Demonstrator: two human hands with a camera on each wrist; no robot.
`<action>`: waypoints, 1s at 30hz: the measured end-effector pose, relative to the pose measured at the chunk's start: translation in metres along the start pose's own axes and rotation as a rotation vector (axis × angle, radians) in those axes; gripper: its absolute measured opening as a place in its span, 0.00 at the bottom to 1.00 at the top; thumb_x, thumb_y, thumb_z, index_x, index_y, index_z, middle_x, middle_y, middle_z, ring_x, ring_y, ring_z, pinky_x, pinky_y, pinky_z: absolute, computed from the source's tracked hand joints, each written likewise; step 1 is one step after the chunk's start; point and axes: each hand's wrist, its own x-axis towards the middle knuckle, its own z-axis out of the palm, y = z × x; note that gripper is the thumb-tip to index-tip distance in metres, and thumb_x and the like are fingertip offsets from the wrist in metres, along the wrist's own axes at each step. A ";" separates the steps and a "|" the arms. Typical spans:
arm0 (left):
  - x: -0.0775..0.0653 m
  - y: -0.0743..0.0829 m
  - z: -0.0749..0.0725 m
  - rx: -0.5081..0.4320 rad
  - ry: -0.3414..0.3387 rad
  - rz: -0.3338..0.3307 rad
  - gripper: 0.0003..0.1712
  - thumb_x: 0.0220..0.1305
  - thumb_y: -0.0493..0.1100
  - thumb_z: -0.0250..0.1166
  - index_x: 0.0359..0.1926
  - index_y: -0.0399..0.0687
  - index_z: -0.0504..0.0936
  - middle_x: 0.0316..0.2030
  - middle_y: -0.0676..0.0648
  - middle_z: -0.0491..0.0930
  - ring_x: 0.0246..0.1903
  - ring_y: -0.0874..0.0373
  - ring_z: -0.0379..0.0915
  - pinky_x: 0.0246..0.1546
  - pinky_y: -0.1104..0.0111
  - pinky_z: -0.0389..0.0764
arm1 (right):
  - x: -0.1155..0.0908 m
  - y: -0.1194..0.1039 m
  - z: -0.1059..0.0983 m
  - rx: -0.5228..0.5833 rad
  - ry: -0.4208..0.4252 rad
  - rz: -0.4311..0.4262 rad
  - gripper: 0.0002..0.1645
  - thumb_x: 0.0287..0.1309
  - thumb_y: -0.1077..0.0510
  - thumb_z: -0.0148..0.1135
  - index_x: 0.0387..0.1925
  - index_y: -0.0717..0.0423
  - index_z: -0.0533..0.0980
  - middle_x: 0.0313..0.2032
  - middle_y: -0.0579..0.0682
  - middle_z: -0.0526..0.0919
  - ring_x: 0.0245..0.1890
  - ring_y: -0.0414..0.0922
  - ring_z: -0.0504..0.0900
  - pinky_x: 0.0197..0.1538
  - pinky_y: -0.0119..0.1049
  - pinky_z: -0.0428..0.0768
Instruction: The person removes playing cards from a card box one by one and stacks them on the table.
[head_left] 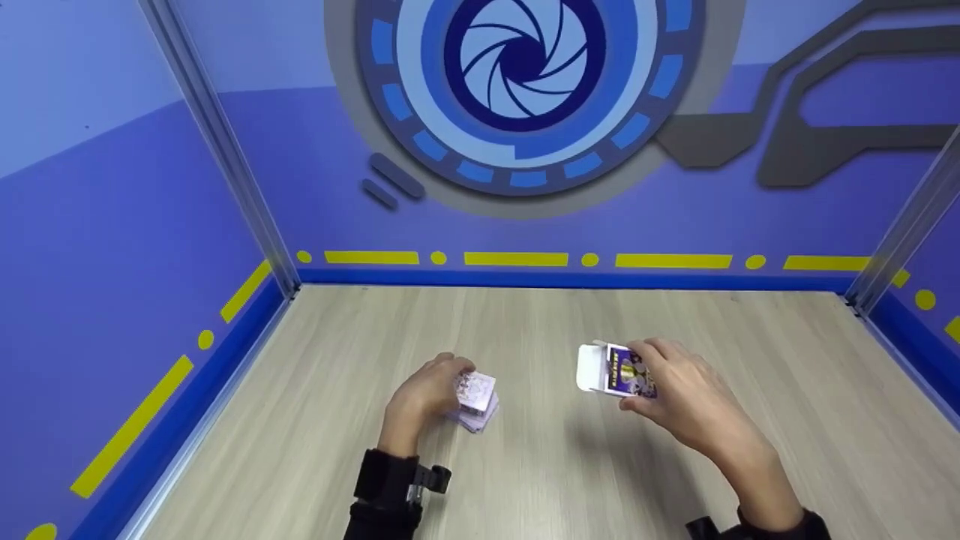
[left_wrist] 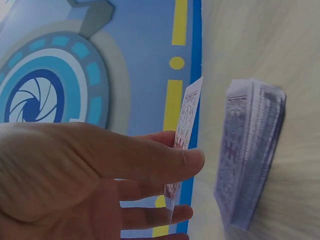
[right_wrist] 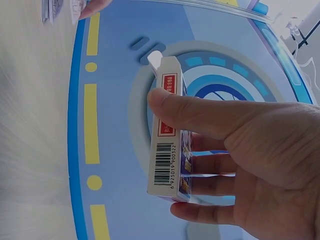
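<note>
My left hand (head_left: 427, 386) pinches a thin playing card (left_wrist: 186, 115), or a few held flush, with a printed back, between thumb and fingers. Close below it a deck of playing cards (left_wrist: 250, 155) lies face down on the table, its edges slightly uneven. To the right, my right hand (head_left: 686, 394) grips a card box (head_left: 630, 371) above the table, thumb along one narrow side and fingers on the other. The box has a purple printed face, and its white end flap (head_left: 590, 367) stands open toward the left. In the right wrist view a barcode (right_wrist: 163, 164) shows on its narrow side.
The light wood table (head_left: 540, 480) runs back to a blue wall panel (head_left: 525, 232) with yellow dashes. Another blue panel (head_left: 127, 285) borders it on the left. Metal posts (head_left: 225, 150) stand at the back corners.
</note>
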 end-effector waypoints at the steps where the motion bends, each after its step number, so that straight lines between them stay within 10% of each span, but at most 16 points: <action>1: 0.001 -0.001 0.001 0.004 -0.009 -0.007 0.39 0.41 0.20 0.72 0.60 0.40 0.82 0.56 0.40 0.78 0.53 0.46 0.76 0.58 0.52 0.77 | 0.000 0.000 0.000 -0.001 -0.001 0.000 0.42 0.42 0.54 0.86 0.59 0.61 0.77 0.51 0.58 0.81 0.45 0.56 0.82 0.47 0.56 0.80; 30: 0.007 -0.005 0.016 0.056 -0.096 -0.105 0.36 0.48 0.25 0.75 0.61 0.46 0.83 0.56 0.39 0.79 0.46 0.51 0.72 0.54 0.54 0.76 | 0.000 -0.001 0.002 0.009 -0.024 -0.012 0.42 0.42 0.53 0.86 0.58 0.62 0.77 0.51 0.58 0.82 0.44 0.54 0.83 0.46 0.54 0.82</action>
